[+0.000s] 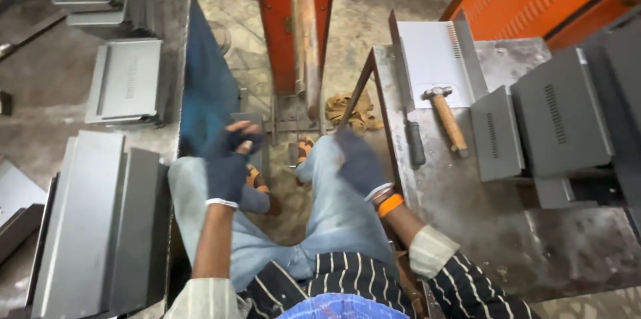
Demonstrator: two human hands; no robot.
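Below, gloved left hand (pixel 229 162) clasping grey sheet-metal piece (pixel 252 133), blurred right hand (pixel 358 164) grip unclear

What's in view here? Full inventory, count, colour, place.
hammer: one, wooden handle, steel head, on the right table
dark-handled tool: one, left of the hammer
right table: one, bare worn metal
pale sheet panel: one, light grey, slotted, under the hammer head
vented housings: at least two, dark grey, right table
folded panels: several, grey, stacked lower left
flat tray panel: one stack, grey, upper left
press frame: one, orange-red, centre top
rag: one, tan, on the floor
left hand: dark glove, touching a small grey piece
right hand: dark glove, blurred, at the table edge
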